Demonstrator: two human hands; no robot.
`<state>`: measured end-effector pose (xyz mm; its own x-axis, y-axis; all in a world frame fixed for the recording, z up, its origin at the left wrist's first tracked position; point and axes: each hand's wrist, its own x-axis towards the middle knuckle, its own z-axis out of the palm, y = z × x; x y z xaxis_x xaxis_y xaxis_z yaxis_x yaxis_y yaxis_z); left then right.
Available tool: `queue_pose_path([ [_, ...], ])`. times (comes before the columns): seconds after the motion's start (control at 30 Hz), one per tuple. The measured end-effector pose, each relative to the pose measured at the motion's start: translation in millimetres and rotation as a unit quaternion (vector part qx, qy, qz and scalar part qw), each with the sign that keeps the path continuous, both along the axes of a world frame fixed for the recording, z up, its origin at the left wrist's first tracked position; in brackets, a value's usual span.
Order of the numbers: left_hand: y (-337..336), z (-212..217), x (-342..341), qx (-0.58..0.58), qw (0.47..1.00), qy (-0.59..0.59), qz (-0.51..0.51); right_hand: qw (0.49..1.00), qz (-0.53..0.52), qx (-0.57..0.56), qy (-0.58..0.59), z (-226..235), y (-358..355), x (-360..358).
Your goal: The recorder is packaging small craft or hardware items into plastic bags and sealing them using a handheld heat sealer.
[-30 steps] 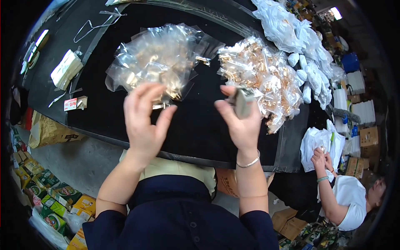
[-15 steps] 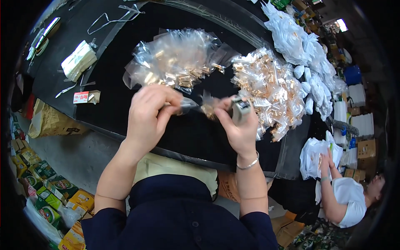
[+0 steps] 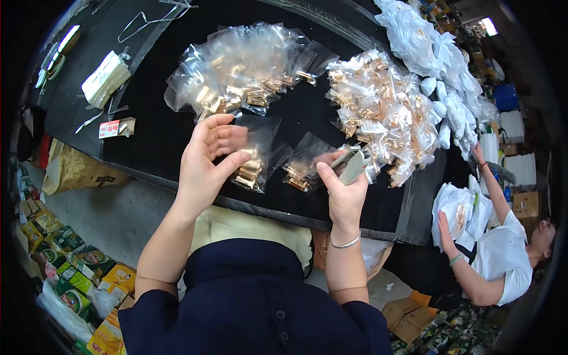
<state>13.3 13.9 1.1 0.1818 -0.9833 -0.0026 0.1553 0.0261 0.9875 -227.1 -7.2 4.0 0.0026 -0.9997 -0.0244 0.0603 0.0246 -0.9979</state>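
Co-worker's arm (image 3: 495, 186) now outstretched; left hand (image 3: 204, 155) released, fingers spread at clear bag (image 3: 253, 170) on black surface (image 3: 307, 121); right hand (image 3: 345, 196) grasping stapler (image 3: 355, 168); cartons (image 3: 97, 260) cover floor (image 3: 142, 219).

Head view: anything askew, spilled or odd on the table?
Minor only: at left on the black table, a small red-and-white box gapes at one end; beyond it a pale strip lies crookedly looped, like stray scrap. No obvious spill.
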Motion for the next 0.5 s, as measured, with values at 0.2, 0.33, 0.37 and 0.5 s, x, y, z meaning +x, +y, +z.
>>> queue_pose_path([
  [0.2,11,-9,2,0.026,0.999,-0.037,0.008,1.0,-0.02,-0.009,-0.02,-4,3,-3],
  [0.33,11,-9,1,0.031,0.993,-0.117,0.006,0.999,-0.041,-0.015,-0.021,-2,3,0],
  [0.37,11,-8,1,0.035,0.991,-0.127,0.017,0.999,-0.04,-0.015,-0.022,-3,3,0],
  [0.5,10,-11,7,0.046,0.989,-0.138,0.003,0.999,-0.039,-0.007,-0.027,-4,3,0],
])
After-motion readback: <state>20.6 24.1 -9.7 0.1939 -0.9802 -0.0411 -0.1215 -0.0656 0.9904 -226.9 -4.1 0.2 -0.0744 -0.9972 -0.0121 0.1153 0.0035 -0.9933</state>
